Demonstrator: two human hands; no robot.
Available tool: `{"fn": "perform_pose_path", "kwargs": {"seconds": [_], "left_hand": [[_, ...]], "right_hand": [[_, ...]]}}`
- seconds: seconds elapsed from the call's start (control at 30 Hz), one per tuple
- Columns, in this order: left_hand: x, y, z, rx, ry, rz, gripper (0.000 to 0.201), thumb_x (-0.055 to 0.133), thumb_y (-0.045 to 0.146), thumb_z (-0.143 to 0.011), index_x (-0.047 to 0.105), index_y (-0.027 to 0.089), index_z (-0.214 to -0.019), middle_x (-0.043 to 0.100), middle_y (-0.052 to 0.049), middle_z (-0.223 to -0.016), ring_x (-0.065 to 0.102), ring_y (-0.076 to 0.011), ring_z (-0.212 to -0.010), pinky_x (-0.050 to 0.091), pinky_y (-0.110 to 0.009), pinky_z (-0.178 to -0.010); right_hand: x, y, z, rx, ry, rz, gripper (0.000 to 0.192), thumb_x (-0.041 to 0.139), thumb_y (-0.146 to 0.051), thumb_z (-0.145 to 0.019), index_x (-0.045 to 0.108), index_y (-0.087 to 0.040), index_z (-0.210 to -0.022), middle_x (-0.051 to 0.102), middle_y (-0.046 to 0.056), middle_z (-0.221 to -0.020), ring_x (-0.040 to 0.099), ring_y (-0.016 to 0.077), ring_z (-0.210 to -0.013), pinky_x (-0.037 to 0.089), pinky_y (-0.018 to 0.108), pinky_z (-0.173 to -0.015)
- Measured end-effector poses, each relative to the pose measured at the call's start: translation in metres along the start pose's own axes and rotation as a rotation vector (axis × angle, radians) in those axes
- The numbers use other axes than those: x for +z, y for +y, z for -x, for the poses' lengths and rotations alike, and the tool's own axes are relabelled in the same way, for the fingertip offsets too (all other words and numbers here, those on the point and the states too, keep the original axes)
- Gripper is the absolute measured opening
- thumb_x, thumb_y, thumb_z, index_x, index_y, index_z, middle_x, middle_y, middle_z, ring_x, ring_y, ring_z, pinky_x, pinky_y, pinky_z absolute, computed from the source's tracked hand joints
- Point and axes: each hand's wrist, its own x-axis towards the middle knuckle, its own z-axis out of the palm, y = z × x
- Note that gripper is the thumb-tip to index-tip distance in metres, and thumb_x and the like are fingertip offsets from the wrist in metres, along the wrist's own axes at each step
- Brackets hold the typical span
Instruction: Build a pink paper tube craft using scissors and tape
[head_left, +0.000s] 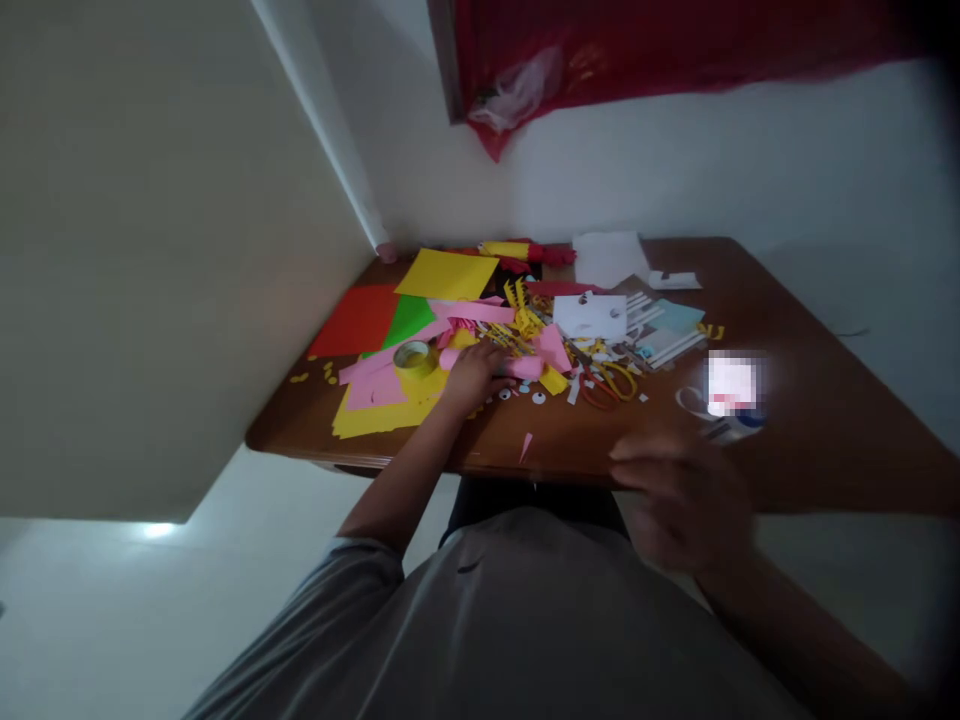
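Left hand (474, 378) lies over a pink paper roll (529, 366) near the front edge of the wooden tabletop (817, 430); grip closed on the roll's middle, both ends showing. Right hand (690, 495) at the front edge, right of centre, motion-blurred; fingers bent, cannot tell whether its grip holds anything.

Just left of the roll: adhesive tape ring (418, 369) on pink and yellow paper sheets (367, 422). Behind these, an orange-red sheet (349, 322) and a green sheet (409, 320), partly overlapped. Right of the roll: orange-handled scissors (598, 396) and yellow-handled scissors (629, 379), touching, amid paper scraps. Googly eyes (538, 398) just in front of the roll; pink paper sliver (526, 447) nearer the edge. Far side: white sheet (611, 258) near the wall.
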Motion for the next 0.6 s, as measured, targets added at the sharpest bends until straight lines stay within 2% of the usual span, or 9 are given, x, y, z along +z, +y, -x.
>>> {"fn": "perform_pose_path", "kwargs": {"seconds": [0.07, 0.17, 0.23, 0.33, 0.4, 0.47, 0.53, 0.6], "left_hand": [[-0.003, 0.001, 0.018, -0.017, 0.058, 0.013, 0.063, 0.089, 0.045, -0.102, 0.075, 0.023, -0.16, 0.079, -0.019, -0.154, 0.071, -0.0379, -0.147, 0.056, -0.055, -0.125], [-0.01, -0.003, 0.058, -0.103, 0.158, 0.015, 0.041, 0.079, 0.042, -0.11, 0.081, 0.026, -0.147, 0.083, -0.014, -0.143, 0.076, -0.0314, -0.135, 0.06, -0.048, -0.119], [-0.015, -0.012, 0.085, -0.219, 0.25, -0.016, 0.029, 0.067, 0.036, -0.115, 0.085, 0.024, -0.134, 0.083, -0.016, -0.134, 0.076, -0.0331, -0.128, 0.061, -0.051, -0.115], [-0.026, -0.036, 0.113, -0.398, 0.374, -0.077, 0.034, 0.058, 0.026, -0.115, 0.084, 0.018, -0.136, 0.08, -0.022, -0.131, 0.073, -0.0389, -0.126, 0.059, -0.058, -0.112], [-0.036, -0.053, 0.118, -0.459, 0.41, -0.091, 0.036, 0.058, 0.023, -0.112, 0.082, 0.015, -0.139, 0.079, -0.025, -0.134, 0.071, -0.042, -0.128, 0.057, -0.062, -0.114], [-0.046, -0.065, 0.113, -0.45, 0.401, -0.066, 0.033, 0.064, 0.023, -0.107, 0.083, 0.017, -0.133, 0.08, -0.023, -0.135, 0.072, -0.0414, -0.13, 0.058, -0.062, -0.116], [-0.055, -0.068, 0.103, -0.41, 0.396, -0.018, 0.027, 0.066, 0.025, -0.105, 0.084, 0.021, -0.125, 0.083, -0.018, -0.132, 0.075, -0.0377, -0.128, 0.059, -0.059, -0.119], [-0.064, -0.06, 0.091, -0.355, 0.42, 0.047, 0.024, 0.066, 0.034, -0.109, 0.083, 0.024, -0.124, 0.084, -0.014, -0.131, 0.077, -0.0331, -0.128, 0.061, -0.055, -0.119]], "right_hand": [[0.029, 0.016, -0.004, -0.065, 0.063, -0.014, 0.015, 0.076, -0.042, -0.109, 0.087, -0.032, -0.114, 0.08, 0.012, -0.128, 0.08, 0.0315, -0.113, 0.072, 0.052, -0.099], [0.066, 0.045, 0.001, 0.039, 0.095, -0.005, 0.015, 0.072, -0.034, -0.108, 0.086, -0.029, -0.108, 0.078, 0.015, -0.127, 0.08, 0.0331, -0.113, 0.072, 0.052, -0.091], [0.077, 0.062, 0.006, 0.116, 0.045, -0.017, 0.016, 0.072, -0.035, -0.108, 0.086, -0.028, -0.107, 0.077, 0.016, -0.129, 0.08, 0.0316, -0.11, 0.072, 0.048, -0.085], [0.08, 0.079, 0.005, 0.177, -0.006, -0.053, 0.018, 0.071, -0.037, -0.108, 0.086, -0.027, -0.104, 0.077, 0.014, -0.124, 0.079, 0.0301, -0.106, 0.069, 0.043, -0.079], [0.08, 0.08, -0.002, 0.213, -0.046, -0.076, 0.019, 0.071, -0.039, -0.109, 0.085, -0.027, -0.105, 0.078, 0.013, -0.12, 0.079, 0.0297, -0.106, 0.068, 0.041, -0.077], [0.082, 0.075, -0.013, 0.242, -0.098, -0.087, 0.02, 0.069, -0.039, -0.109, 0.085, -0.026, -0.107, 0.078, 0.013, -0.119, 0.079, 0.0289, -0.105, 0.067, 0.04, -0.078], [0.085, 0.067, -0.025, 0.254, -0.131, -0.089, 0.02, 0.068, -0.036, -0.109, 0.085, -0.026, -0.108, 0.078, 0.013, -0.118, 0.079, 0.0282, -0.103, 0.067, 0.041, -0.08], [0.088, 0.059, -0.037, 0.259, -0.171, -0.108, 0.021, 0.066, -0.035, -0.109, 0.085, -0.025, -0.108, 0.079, 0.013, -0.119, 0.079, 0.0278, -0.103, 0.068, 0.041, -0.083]]}}
